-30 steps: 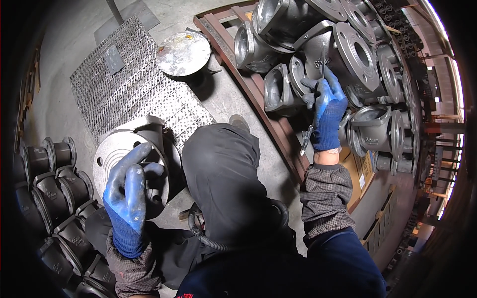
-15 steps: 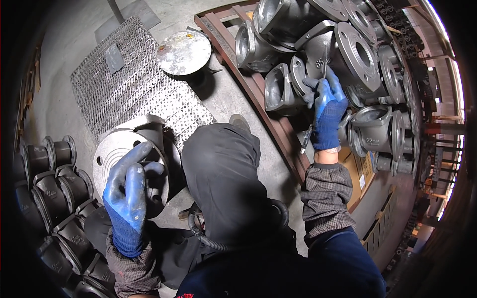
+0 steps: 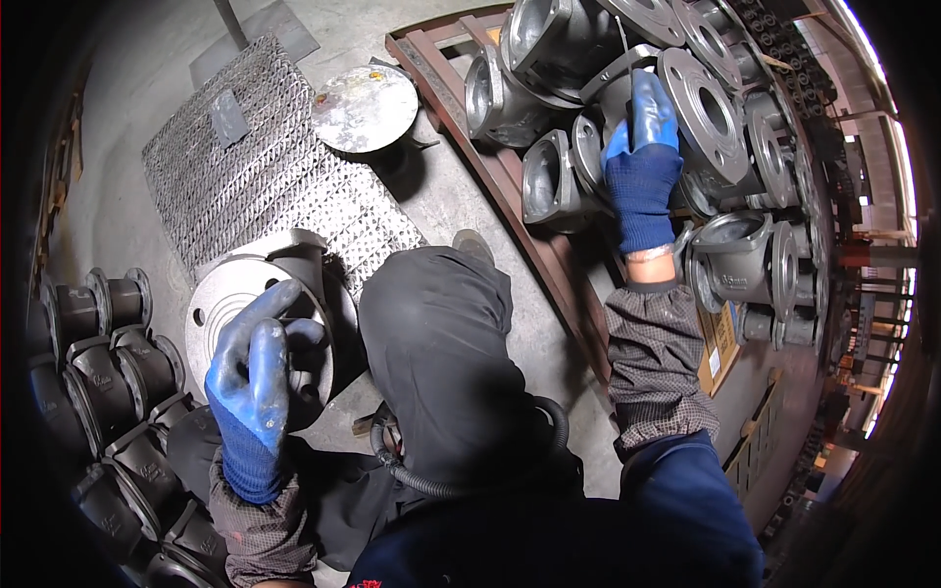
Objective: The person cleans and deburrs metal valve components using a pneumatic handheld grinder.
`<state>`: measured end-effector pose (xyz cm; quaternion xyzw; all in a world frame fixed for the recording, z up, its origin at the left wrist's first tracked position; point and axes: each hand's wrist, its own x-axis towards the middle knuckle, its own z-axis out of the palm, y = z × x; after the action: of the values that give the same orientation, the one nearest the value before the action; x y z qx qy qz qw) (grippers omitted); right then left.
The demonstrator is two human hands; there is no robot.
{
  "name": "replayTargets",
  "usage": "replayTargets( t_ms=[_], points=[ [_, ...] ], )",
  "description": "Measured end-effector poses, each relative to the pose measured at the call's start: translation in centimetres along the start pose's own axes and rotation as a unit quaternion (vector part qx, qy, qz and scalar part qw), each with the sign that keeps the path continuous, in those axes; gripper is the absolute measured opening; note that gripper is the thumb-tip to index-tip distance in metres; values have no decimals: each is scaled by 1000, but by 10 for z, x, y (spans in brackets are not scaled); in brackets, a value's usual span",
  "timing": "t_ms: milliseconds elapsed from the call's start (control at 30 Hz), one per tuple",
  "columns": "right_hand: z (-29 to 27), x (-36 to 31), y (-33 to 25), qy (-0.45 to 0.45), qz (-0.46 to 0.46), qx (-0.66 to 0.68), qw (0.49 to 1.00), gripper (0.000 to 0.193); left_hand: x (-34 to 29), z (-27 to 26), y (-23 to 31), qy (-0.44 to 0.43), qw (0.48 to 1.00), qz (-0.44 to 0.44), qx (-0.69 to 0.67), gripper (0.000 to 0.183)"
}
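At the left a grey flanged metal valve body stands with its round flange facing up. My left hand, in a blue coated glove, rests on that flange, its fingers bent over the central opening. At the upper right my right hand, gloved the same way, is closed around a thin metal rod. The rod points up and away past the fingertips, and its lower part is hidden by the hand. Right beside this hand is another valve body with a ringed flange, among several stacked castings.
A brown metal frame borders the stack. Several dark castings stand at the lower left. A round-topped stand and a textured metal plate lie ahead on the floor, with a small grey block on the plate. My knee is between my arms.
My right hand has moved up and away with the rod, over the castings, and its wrist has turned. The left hand has stayed on the flange.
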<state>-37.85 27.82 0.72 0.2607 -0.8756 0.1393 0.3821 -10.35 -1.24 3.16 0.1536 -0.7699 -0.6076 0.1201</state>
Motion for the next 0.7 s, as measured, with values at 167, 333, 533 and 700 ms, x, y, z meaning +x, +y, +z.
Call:
replayTargets(
  t_ms=[167,333,533,700],
  points=[
    [23,-25,5,-19,67,99,993,43,-2,-4,-10,-6,999,37,-3,25],
    [14,-11,5,1,22,65,998,46,-7,-7,-6,2,1000,7,-2,26],
    [15,-28,13,-16,61,72,995,50,-9,-2,8,31,992,-125,-19,30],
    [14,-13,14,3,30,51,998,42,-17,-6,11,79,985,-134,-79,30]
  ],
)
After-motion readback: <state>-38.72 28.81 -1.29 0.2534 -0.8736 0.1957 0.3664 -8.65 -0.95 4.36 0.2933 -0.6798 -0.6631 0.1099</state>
